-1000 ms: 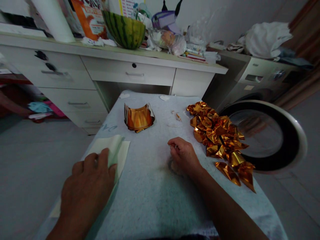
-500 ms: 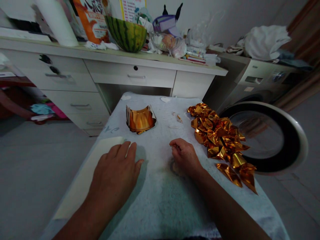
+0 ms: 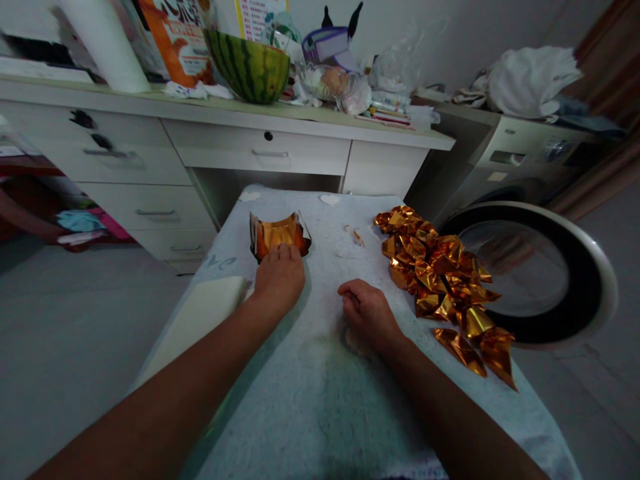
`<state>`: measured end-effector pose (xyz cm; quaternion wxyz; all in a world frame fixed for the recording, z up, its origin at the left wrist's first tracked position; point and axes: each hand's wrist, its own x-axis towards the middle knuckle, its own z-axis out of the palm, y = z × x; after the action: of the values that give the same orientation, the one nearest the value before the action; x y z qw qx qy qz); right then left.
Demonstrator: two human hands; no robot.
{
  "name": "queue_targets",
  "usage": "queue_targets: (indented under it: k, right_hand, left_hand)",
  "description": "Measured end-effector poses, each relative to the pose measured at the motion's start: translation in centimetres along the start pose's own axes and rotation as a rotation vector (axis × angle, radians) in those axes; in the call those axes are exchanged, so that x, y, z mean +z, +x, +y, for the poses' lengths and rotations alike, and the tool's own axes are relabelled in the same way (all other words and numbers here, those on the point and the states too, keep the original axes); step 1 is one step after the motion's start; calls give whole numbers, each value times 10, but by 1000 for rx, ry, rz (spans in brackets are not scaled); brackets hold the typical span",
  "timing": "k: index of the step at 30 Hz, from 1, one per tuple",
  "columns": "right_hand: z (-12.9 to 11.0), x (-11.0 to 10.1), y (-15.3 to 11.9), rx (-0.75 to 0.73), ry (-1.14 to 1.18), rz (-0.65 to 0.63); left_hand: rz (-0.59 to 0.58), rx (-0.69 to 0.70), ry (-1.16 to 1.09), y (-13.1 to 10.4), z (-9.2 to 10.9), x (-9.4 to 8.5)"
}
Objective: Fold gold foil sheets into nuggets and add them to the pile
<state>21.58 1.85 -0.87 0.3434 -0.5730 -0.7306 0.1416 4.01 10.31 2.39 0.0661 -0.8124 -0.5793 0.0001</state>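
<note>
- The left hand [image 3: 281, 277] has just moved away from the pale paper [image 3: 200, 323] to the near side of the curved gold foil stack [image 3: 280, 233]; the foil, rather than the paper, is now what it is working at.
- Its fingers are close together over the stack's near edge, seemingly touching; I cannot tell how far open the hand is or whether it has hold of a sheet.
- The right hand [image 3: 369, 313] has barely shifted. It rests on the cloth-covered bench [image 3: 320, 413], loosely curled; I cannot tell if anything is pinched inside.
- The stack stands towards the bench's far left, the paper nearer on the left edge, and the shiny folded foil pieces [image 3: 445, 267] lie heaped along the right, unchanged.
- Counted: two hands, one curved stack, one visible area of paper. The folded pieces overlap too much for an exact number.
</note>
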Motion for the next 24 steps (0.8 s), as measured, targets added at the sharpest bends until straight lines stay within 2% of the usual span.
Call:
queue_targets:
  k: [6,24]
  right_hand:
    - [1,0,1,4,-7,-1]
    - [0,1,0,14,-1,11]
  left_hand:
    - [28,-19,25,7,-3,10]
    - [-5,5,18,6,-3,6]
